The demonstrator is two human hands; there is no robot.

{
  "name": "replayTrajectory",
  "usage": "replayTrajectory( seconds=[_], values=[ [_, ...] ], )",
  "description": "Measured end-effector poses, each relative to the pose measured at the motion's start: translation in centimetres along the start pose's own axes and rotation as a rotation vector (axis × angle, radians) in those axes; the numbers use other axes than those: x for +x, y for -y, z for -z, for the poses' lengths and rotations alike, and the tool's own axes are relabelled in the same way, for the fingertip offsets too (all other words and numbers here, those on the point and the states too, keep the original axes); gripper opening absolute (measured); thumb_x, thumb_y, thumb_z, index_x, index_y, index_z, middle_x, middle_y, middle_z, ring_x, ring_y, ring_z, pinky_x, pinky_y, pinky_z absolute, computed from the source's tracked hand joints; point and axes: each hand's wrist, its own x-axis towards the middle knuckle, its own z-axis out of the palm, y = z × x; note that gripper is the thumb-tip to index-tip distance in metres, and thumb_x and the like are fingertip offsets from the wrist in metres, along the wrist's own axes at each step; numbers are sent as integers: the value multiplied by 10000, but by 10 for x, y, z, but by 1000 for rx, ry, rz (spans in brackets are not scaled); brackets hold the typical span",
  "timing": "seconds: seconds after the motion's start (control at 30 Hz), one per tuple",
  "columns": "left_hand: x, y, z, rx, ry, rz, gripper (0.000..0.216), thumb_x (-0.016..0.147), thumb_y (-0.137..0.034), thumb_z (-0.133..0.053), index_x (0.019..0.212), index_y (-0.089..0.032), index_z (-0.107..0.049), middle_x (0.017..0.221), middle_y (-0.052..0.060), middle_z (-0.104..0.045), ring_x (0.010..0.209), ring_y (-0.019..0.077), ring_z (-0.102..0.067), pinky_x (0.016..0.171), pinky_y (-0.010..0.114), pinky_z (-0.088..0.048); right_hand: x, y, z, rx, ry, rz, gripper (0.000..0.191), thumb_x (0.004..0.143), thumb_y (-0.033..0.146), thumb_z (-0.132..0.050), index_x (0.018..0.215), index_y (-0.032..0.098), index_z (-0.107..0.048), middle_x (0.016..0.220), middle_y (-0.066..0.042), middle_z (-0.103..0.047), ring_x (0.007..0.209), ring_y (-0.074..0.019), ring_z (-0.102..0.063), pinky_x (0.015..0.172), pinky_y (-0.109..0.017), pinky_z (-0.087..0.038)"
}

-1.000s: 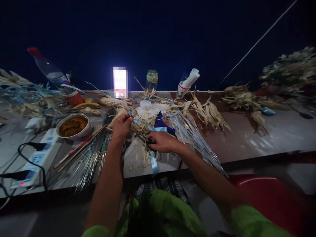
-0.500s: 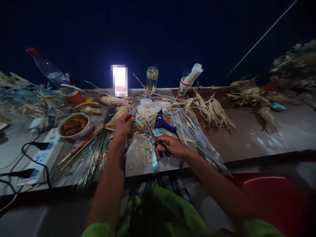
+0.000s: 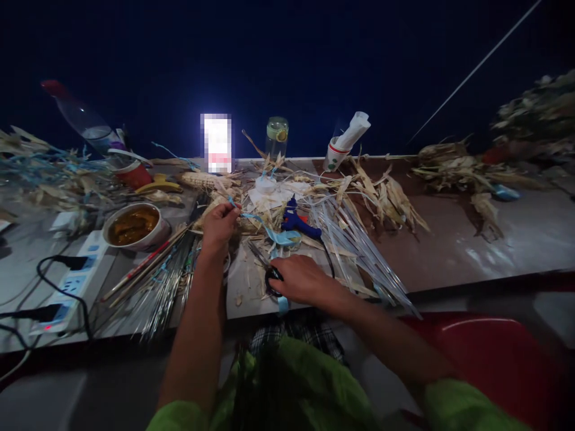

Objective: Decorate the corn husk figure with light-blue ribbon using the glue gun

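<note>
My left hand (image 3: 220,224) is closed in a pinch on the end of a light blue ribbon (image 3: 274,234), held just above the table among dried corn husks (image 3: 265,206). The ribbon curls rightward from the fingers and another stretch hangs over the table's near edge. My right hand (image 3: 300,279) rests low on the table near that edge, its fingers around the black handles of a pair of scissors (image 3: 265,266) whose blades lie flat, pointing up and left. A blue glue gun (image 3: 296,221) lies just beyond the ribbon.
A bowl of brown liquid (image 3: 135,226), chopsticks (image 3: 144,266), a power strip (image 3: 67,287) and wires sit left. Clear glue sticks (image 3: 359,251) fan out right. A lit screen (image 3: 216,142), a jar (image 3: 277,136) and a paper cup (image 3: 335,157) stand at the far edge. A red chair (image 3: 485,347) is lower right.
My right hand lifted the scissors toward the ribbon, then came down and back to the near table edge with them lying flat. The left hand kept its pinch on the ribbon.
</note>
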Motion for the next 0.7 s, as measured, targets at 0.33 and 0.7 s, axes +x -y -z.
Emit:
replayTrajectory(
  seconds=[0.33, 0.7],
  values=[
    [-2, 0, -1, 51, 48, -36, 184, 630, -281, -638, 737, -132, -620, 549, -42, -490, 459, 59, -352, 447, 206, -250, 17, 16, 8, -125, 1, 50, 322, 794, 325, -486, 1039, 152, -604, 1050, -177, -628, 863, -276, -642, 692, -370, -494],
    [-5, -3, -2, 106, 61, -25, 190, 640, -298, -631, 741, -138, -635, 552, -31, -485, 485, 73, -364, 472, 215, -258, 17, -16, 27, 321, -88, 92, 332, 847, 275, -398, 1066, 199, -635, 981, -58, -689, 873, -167, -613, 763, -261, -425]
  ],
)
